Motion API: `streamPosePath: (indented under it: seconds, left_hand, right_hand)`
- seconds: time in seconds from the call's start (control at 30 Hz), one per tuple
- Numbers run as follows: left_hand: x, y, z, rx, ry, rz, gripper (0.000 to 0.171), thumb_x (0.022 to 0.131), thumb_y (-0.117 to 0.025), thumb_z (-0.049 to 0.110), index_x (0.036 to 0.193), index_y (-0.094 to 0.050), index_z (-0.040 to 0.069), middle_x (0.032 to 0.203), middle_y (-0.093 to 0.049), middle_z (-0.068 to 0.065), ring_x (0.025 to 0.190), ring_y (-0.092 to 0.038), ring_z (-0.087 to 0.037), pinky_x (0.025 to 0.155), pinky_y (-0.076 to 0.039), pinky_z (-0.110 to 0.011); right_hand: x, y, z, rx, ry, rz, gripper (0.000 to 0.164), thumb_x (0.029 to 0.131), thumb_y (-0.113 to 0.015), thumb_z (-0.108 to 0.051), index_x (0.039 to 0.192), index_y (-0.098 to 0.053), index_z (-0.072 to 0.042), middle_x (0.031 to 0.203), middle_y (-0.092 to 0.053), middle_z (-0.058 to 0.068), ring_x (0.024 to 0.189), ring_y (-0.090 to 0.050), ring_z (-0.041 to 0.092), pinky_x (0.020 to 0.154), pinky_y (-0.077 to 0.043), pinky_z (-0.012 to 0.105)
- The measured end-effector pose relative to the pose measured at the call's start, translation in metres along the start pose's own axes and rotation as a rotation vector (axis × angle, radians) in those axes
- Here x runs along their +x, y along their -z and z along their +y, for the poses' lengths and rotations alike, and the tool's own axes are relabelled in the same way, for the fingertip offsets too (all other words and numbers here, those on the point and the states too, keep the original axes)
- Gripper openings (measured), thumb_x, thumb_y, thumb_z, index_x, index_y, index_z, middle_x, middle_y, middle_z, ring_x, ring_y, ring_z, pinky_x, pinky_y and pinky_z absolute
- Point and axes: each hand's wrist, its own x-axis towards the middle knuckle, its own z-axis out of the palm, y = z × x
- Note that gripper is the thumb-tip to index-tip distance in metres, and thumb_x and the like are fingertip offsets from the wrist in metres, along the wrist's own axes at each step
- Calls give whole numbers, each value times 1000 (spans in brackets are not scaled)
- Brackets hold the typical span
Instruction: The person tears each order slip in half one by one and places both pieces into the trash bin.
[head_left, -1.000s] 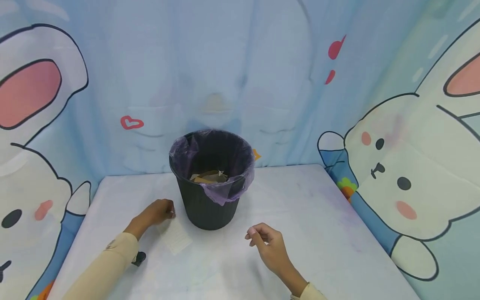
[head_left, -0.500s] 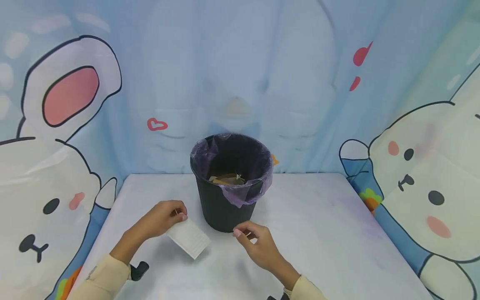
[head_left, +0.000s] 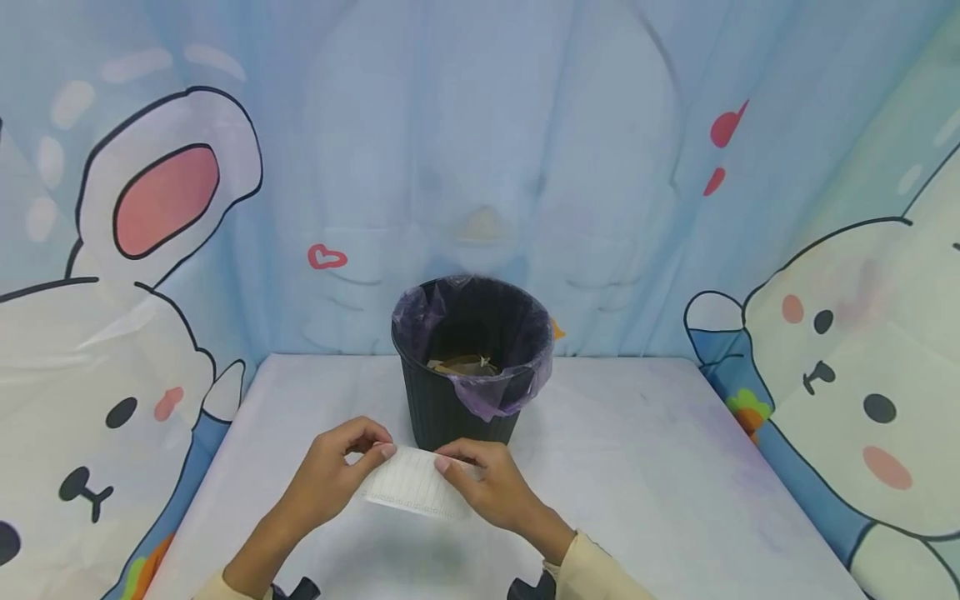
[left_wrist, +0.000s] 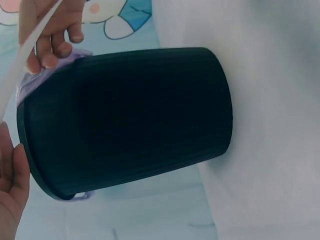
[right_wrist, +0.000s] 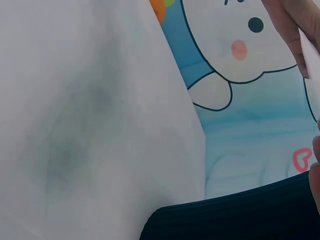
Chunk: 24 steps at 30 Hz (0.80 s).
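Observation:
A white sheet of paper point(head_left: 412, 483) with faint lines is stretched between both hands, raised over the table in front of a black trash bin point(head_left: 461, 412). My left hand point(head_left: 330, 471) pinches its upper left corner between thumb and fingers. At the other end, my right hand point(head_left: 491, 483) pinches the paper's upper right part, thumb in front. The left wrist view shows the paper point(left_wrist: 30, 45) nearly edge-on, with the right hand point(left_wrist: 57, 25) beyond it. A purple bag point(head_left: 498, 392) lines the bin and folds over its rim; brownish and pale scraps point(head_left: 465, 365) lie inside.
A white cloth covers the table point(head_left: 630, 467). Behind it hangs a light blue curtain point(head_left: 360, 167) printed with cartoon rabbits, which continues along both sides. The bin stands near the table's back edge, just beyond the hands.
My left hand has lifted the paper off the table and brought it rightward, toward me. My right hand has moved in and taken its right end. The head view has shifted left.

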Motion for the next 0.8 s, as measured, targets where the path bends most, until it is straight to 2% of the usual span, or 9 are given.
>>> streamPosePath:
  seconds: [0.13,0.33,0.47,0.57,0.8]
  left_hand:
    - [-2,-6,-2,-8,-5,25,5,95,-71,22,97,-69,18,88,-67,14,81,-64,-3,73,-54,-26]
    - [-1,-6,-6,64,-11,-22,11,94,-71,26,103,-68,21,94,-67,17,88,-63,-2,80,-56,-28]
    - [2,-7,-6,118,-57,-65,18,93,-73,26,110,-68,19,101,-69,13,96,-64,-5,86,-57,-34]
    - [4,-9,-5,155,-107,-106,18,95,-71,28,110,-67,19,102,-69,10,97,-64,-6,87,-58,-35]
    - [9,-16,-1,248,-210,-245,11,95,-71,26,103,-71,19,95,-68,14,90,-63,-2,82,-57,-27]
  right_hand:
    - [1,1,2,1,-10,12,15,99,-64,-15,96,-77,-8,90,-77,5,76,-66,6,69,-58,25]
    - [3,5,4,2,4,-29,15,99,-65,-14,95,-77,-7,90,-77,6,77,-68,6,70,-59,26]
    - [3,7,5,5,-6,-62,13,98,-65,-14,95,-77,-8,90,-77,5,75,-67,5,69,-59,26]
    - [3,8,6,3,-6,-96,14,98,-65,-14,95,-77,-7,90,-77,6,75,-67,4,69,-59,25]
    - [3,9,9,-23,60,-183,18,100,-63,-16,96,-77,-7,90,-77,4,79,-66,2,75,-59,24]
